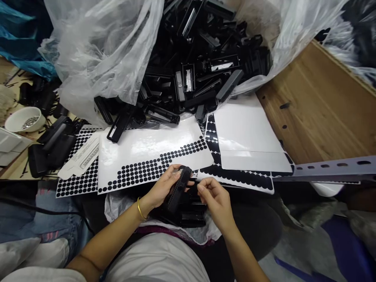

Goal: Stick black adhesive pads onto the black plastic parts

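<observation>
My left hand [161, 191] is wrapped round a long black plastic part [175, 192] with a textured face, which stands tilted above my lap. Close by on the right, my right hand [217, 200] is pinched, thumb against fingers; whatever may be between the tips is too small to make out. Just beyond both hands lies a white sheet of round black stickers [141, 172], with dots left along its lower part and bare backing above. Below the hands, more black parts [192, 218] rest on a white plastic bag [216, 231] in my lap.
A large clear plastic bag [117, 51] spills a heap of black parts [194, 58] at the back. White sheets [246, 133] lie to the right, beside a wooden board [320, 105] and slotted metal rail [337, 167]. A white bowl [13, 120] of small metal pieces stands left.
</observation>
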`<action>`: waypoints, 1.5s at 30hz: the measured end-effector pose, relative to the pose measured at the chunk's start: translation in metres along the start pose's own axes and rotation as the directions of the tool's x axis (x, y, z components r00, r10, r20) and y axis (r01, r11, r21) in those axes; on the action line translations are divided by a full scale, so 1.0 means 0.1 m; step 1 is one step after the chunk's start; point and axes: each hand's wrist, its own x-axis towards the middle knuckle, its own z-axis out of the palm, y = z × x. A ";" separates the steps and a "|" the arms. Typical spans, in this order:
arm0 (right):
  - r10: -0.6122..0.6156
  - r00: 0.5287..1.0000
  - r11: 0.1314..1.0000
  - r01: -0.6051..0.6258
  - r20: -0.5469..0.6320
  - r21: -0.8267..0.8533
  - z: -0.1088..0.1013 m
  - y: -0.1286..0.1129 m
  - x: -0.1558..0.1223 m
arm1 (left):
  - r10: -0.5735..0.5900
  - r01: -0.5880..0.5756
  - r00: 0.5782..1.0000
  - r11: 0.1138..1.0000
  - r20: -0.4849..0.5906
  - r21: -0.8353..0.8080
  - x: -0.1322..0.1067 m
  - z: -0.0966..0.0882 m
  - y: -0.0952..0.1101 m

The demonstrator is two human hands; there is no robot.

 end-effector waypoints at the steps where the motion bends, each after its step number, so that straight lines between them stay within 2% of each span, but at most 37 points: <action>1: 0.066 0.998 0.994 -0.068 0.024 0.085 0.02 -0.03 0.03 | 0.000 0.000 1.000 1.000 0.004 0.002 -0.01 0.00 -0.01; 3: 0.145 0.987 0.970 -0.156 0.070 0.187 0.05 -0.06 0.09 | -0.011 0.011 1.000 1.000 0.022 0.005 -0.02 0.01 -0.01; 5: 0.178 0.981 0.956 -0.190 0.073 0.225 0.08 -0.07 0.14 | -0.035 0.035 0.998 0.999 0.048 0.011 -0.04 0.00 0.00; 13: 0.188 0.979 0.968 -0.198 0.076 0.152 0.09 -0.09 0.20 | -0.056 0.052 0.996 0.997 0.065 0.063 -0.10 -0.01 0.03; 22: 0.213 0.973 0.955 -0.227 0.092 0.190 0.10 -0.07 0.23 | -0.068 0.063 0.996 0.995 0.054 0.075 -0.12 0.02 0.08; 34: 0.151 0.985 0.981 -0.160 0.087 0.105 0.10 -0.07 0.24 | -0.069 0.067 0.997 0.994 0.026 0.088 -0.14 0.05 0.09; 45: 0.107 0.994 0.994 -0.107 0.011 0.005 0.14 -0.09 0.24 | -0.056 0.058 0.998 0.991 -0.020 0.122 -0.14 0.08 0.11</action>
